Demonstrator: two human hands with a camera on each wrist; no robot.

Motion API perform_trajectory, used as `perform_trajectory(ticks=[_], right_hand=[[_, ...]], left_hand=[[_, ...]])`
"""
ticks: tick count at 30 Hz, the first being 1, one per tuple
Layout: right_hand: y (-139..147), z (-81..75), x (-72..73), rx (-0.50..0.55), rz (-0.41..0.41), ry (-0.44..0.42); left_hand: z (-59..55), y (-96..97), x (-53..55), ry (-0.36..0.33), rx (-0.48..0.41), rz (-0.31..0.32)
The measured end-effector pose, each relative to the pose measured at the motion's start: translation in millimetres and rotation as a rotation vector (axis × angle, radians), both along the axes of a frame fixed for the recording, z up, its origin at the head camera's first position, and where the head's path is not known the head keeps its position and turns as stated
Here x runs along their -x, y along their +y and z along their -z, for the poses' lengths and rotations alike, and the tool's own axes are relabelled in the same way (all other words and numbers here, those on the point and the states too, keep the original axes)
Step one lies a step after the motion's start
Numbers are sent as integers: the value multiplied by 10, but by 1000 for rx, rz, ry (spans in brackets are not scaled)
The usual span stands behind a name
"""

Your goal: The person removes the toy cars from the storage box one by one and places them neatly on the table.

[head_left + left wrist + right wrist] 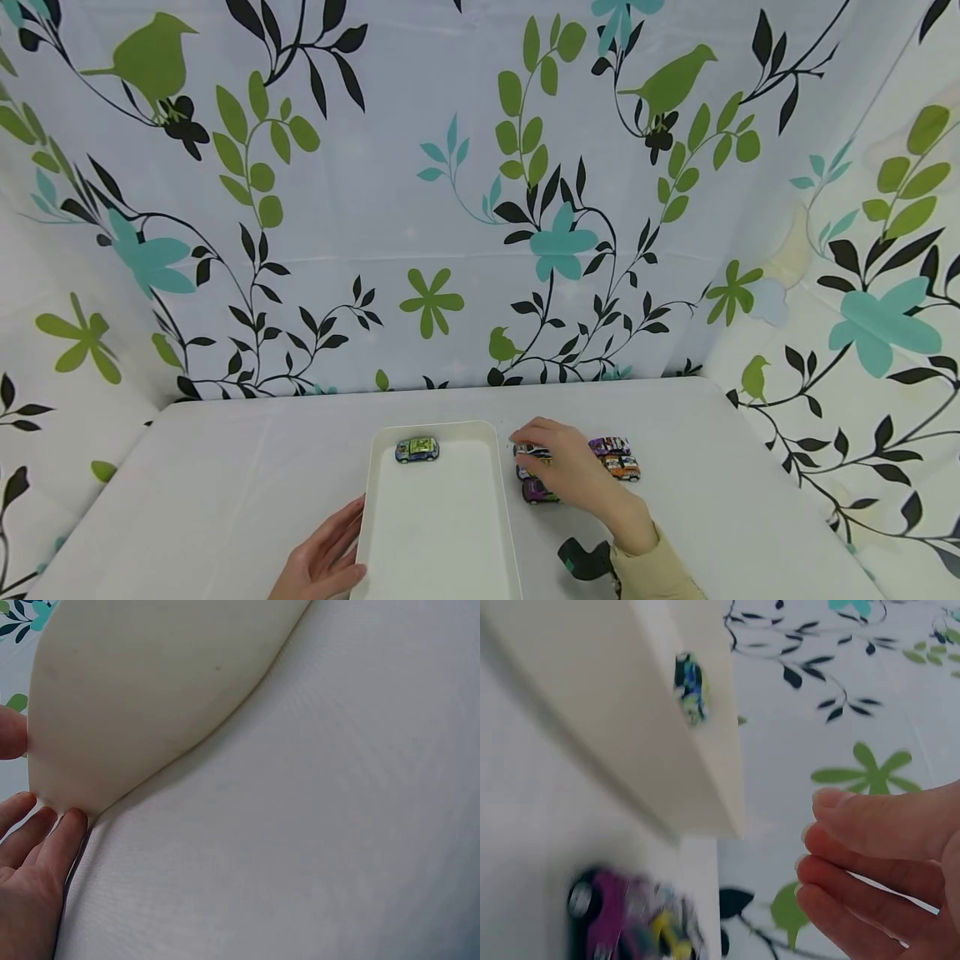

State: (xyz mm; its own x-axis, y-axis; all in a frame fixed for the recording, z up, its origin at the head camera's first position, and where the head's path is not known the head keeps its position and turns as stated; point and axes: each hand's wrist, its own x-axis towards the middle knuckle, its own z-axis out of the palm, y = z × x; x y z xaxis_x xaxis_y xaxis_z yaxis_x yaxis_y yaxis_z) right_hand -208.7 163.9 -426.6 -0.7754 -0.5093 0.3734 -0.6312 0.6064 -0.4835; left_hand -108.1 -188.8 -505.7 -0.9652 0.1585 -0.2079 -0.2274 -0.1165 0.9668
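Observation:
A white tray (pixel 435 517) lies on the table with a green and yellow toy car (pixel 417 450) near its far left corner. My left hand (pixel 322 554) touches the tray's left outer wall, its fingers fairly straight in the left wrist view. Right of the tray, my right hand (pixel 566 467) is over a group of toy cars, thumb and fingers apart with nothing visible between them in the right wrist view. Partly beneath it are a purple toy car (pixel 538 491) and a white and dark patterned toy car (pixel 531 451). Beyond its knuckles sit an orange toy car (pixel 622 467) and a purple and white toy car (pixel 610 446).
A white cloth covers the table (pixel 247 475). Patterned curtains (pixel 420 192) rise behind it and at both sides. A black device (pixel 585 558) sits beside the right sleeve (pixel 652 571).

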Motion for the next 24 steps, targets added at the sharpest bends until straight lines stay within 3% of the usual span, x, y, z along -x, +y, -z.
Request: perform_trajectory(ticks=[5, 11, 24], right_hand=[[-351, -112, 15, -62, -61, -13], [-693, -115, 52, -112, -120, 13], [-1131, -72, 156, -203, -122, -48]], left_hand=[[1, -10, -3, 1, -10, -2], [7, -15, -6, -13, -30, 8], [28, -27, 1, 3, -46, 25]])
